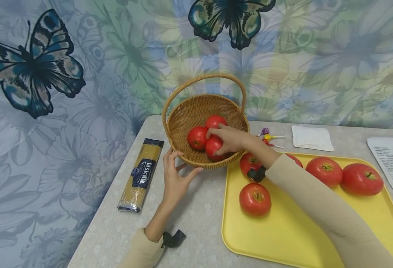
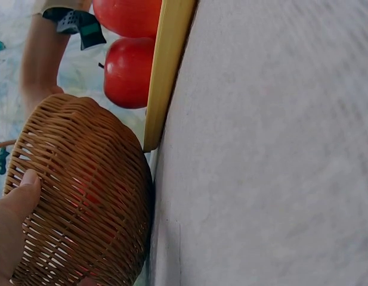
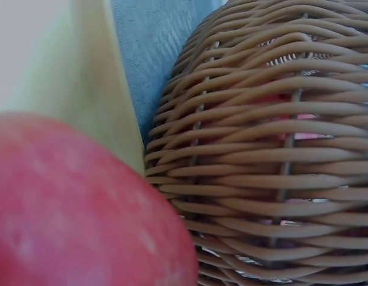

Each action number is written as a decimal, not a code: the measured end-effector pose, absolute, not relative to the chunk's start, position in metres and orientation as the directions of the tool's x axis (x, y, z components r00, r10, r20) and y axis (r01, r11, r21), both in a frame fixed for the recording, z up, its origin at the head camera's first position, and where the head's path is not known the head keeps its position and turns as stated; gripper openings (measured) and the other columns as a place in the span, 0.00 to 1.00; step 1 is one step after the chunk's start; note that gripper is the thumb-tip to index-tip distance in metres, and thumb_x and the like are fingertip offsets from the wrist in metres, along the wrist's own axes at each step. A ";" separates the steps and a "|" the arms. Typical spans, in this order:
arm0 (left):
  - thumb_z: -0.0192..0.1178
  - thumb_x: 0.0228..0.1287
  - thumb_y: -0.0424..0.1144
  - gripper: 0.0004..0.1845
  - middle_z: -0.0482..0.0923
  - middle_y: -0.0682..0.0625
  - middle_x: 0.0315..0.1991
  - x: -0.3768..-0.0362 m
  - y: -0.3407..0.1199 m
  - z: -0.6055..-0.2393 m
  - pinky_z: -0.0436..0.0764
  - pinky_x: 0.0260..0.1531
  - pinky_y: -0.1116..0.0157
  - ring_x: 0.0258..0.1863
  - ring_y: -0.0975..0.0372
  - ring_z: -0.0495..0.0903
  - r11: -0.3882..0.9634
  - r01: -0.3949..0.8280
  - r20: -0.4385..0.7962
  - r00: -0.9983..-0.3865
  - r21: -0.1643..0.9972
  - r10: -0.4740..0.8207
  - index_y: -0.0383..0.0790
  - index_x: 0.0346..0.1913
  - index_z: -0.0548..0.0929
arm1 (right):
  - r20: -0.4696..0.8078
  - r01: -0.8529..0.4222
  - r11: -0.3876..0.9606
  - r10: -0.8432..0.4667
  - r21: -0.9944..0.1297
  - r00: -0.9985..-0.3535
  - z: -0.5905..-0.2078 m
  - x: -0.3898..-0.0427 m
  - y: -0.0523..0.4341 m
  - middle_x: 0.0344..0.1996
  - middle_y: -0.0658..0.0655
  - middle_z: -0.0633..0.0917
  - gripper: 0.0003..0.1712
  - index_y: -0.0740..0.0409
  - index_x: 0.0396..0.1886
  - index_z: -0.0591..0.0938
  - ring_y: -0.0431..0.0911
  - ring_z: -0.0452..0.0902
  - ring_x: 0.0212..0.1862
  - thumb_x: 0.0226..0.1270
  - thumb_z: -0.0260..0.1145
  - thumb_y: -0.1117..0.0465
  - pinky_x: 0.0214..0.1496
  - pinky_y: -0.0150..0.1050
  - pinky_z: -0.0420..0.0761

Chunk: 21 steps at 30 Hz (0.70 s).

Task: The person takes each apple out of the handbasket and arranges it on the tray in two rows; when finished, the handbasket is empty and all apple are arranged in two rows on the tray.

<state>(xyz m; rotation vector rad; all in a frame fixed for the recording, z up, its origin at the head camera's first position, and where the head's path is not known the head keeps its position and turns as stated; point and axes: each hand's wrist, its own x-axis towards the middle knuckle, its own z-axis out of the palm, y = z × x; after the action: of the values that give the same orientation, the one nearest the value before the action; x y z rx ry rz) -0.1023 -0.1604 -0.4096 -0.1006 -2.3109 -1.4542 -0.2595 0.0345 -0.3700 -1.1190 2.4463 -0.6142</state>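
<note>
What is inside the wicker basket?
Three red tomatoes lie in the basket. The right hand reaches in and covers part of the nearest one. The basket floor beneath the tomatoes and hand is hidden.

Head looks down; wrists near basket

We note a round wicker basket with an arched handle, upright on the grey table, just beside the yellow tray's corner. Three red tomatoes lie inside, clustered together. The nearest tomato rests against the near wall, stem side hidden. A second tomato sits to its left, touching it. The third tomato lies behind them. Through the weave, red shows faintly in both wrist views.
</note>
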 end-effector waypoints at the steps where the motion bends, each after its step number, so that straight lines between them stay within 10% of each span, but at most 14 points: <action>1: 0.76 0.49 0.34 0.35 0.52 0.30 0.71 -0.102 -0.160 -0.410 0.82 0.50 0.43 0.71 0.39 0.57 0.453 0.272 0.375 -0.914 0.849 -0.153 0.28 0.54 0.66 | -0.154 -0.612 0.588 -0.775 -0.529 -0.613 -0.370 -0.259 0.036 0.61 0.66 0.71 0.31 0.50 0.59 0.74 0.58 0.73 0.61 0.57 0.76 0.54 0.64 0.54 0.76; 21: 0.76 0.48 0.33 0.36 0.54 0.32 0.70 -0.102 -0.160 -0.409 0.83 0.50 0.45 0.70 0.42 0.60 0.465 0.271 0.381 -0.910 0.843 -0.160 0.27 0.56 0.66 | 0.385 -0.661 0.329 -0.607 -0.675 -0.695 -0.348 -0.224 0.093 0.55 0.54 0.75 0.37 0.54 0.56 0.73 0.48 0.71 0.56 0.46 0.81 0.61 0.49 0.47 0.84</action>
<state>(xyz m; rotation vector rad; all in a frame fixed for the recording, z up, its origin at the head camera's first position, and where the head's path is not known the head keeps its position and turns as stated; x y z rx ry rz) -0.1018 -0.1600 -0.4088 -0.0926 -2.3091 -1.4356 -0.2237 0.0931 -0.3485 -1.2470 2.6113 -1.3765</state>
